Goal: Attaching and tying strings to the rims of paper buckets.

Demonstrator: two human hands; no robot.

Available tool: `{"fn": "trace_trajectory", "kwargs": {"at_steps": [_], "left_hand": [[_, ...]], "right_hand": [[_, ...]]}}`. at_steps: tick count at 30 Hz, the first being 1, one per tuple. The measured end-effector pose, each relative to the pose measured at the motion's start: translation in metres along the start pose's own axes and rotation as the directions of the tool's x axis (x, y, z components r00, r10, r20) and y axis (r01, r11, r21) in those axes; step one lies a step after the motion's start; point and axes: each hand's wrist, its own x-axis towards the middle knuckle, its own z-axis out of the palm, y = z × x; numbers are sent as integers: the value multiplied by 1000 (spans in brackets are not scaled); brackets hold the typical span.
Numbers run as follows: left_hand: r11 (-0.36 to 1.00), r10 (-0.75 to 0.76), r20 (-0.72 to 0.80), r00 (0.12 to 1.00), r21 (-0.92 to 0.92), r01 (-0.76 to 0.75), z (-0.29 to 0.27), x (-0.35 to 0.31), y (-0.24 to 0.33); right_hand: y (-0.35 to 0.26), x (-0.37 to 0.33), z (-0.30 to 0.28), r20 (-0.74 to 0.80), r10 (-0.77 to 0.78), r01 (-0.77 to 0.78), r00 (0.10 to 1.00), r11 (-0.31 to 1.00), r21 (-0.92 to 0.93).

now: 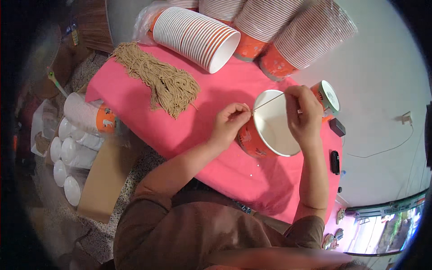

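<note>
A large paper bucket, white inside and orange outside, stands tilted on the pink cloth between my hands. A thin brown cord runs taut over its mouth. My right hand is closed on the cord's upper right end, above the bucket's right side. At the left rim, my left hand pinches the other end, its fingertips close to the rim; whether they touch it I cannot tell. A loose bundle of similar brown cords lies on the cloth, farther left.
Nested paper buckets lie and stand along the far edge. A lidded tub, a black box and a black object sit at the right. Wrapped white cups and a cardboard box are at the lower left.
</note>
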Motion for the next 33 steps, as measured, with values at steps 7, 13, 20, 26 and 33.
{"fn": "trace_trajectory", "kwargs": {"at_steps": [7,13,20,26,33], "left_hand": [[995,-31,-40,999,-96,27,19,-3,-6],[948,-185,-14,983,-265,175,37,-13,-34],[998,-19,-20,1000,66,20,23,-3,-13],[858,388,30,921,355,-372,-9,31,5],[541,323,586,743,530,-653,-11,70,33]], "right_hand": [[2,-9,2,-178,191,-157,965,969,189],[8,-12,4,-127,397,-222,909,719,658],[28,-2,-7,-69,384,-263,921,741,617],[43,-18,-2,19,458,-318,889,586,745],[38,-32,-5,5,387,-287,922,673,682]]}}
